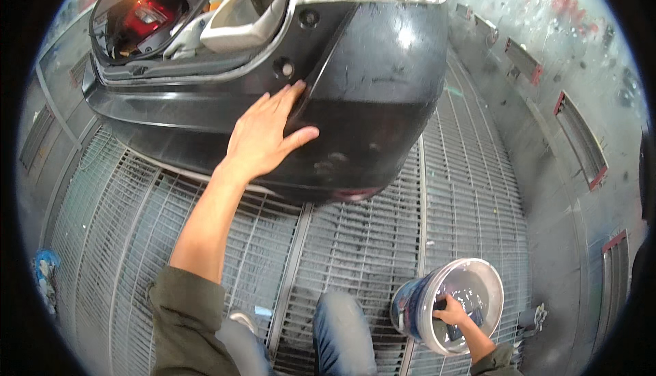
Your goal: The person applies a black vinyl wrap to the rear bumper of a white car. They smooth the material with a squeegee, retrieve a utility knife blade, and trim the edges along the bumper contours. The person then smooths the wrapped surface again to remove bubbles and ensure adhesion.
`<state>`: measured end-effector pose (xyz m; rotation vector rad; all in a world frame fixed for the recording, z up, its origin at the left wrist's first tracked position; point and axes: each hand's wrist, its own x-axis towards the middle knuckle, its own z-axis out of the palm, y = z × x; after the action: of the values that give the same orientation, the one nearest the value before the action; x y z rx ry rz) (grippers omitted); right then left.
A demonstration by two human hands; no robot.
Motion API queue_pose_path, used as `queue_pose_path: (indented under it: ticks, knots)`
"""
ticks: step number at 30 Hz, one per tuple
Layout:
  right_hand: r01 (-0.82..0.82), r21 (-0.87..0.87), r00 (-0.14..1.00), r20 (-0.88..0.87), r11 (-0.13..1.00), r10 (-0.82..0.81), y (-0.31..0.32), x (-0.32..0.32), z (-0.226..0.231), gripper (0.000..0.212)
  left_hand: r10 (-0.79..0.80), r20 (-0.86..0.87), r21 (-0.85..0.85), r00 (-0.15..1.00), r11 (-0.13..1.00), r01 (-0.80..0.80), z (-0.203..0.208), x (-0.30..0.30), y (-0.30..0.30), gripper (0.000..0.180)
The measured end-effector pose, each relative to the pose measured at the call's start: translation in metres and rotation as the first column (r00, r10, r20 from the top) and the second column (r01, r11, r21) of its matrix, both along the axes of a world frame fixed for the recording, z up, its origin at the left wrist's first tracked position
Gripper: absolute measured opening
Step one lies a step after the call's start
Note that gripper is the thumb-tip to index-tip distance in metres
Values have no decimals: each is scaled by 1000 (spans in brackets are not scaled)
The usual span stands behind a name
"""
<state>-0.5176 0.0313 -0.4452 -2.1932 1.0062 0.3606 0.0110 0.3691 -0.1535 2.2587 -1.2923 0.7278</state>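
My left hand [261, 135] lies flat on the black rear bumper [372, 137] of a car body, below an opening in the panel. Its fingers are stretched out and the thumb is apart. Low on the right, my right hand [451, 312] reaches into a bucket [412, 306] with a pale rim. Liquid [473, 299] in the bucket reflects light. The fingers of my right hand are closed at the bucket's inner left side, around something dark that I cannot make out.
Metal floor grating [355, 239] lies under the car and my legs. A grey wall [506, 96] with red-edged vents [581, 140] runs along the right. A red tail light [147, 17] sits inside the car opening. Blue crumpled plastic [46, 270] lies at far left.
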Motion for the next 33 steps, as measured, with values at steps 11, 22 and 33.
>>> queue_pose_path:
  ticks: [11, 22, 33]
  knots:
    - [336, 263, 936, 10, 904, -351, 5, -7, 45, 69, -406, 38, 348, 913, 862, 369, 27, 51, 29, 93]
    - [586, 578, 303, 494, 568, -815, 126, 5, 190, 49, -593, -7, 315, 805, 763, 565, 18, 89, 46, 83]
    - [638, 239, 686, 254, 732, -681, 217, 180, -15, 81, -573, -175, 143, 800, 790, 597, 22, 92, 52, 77]
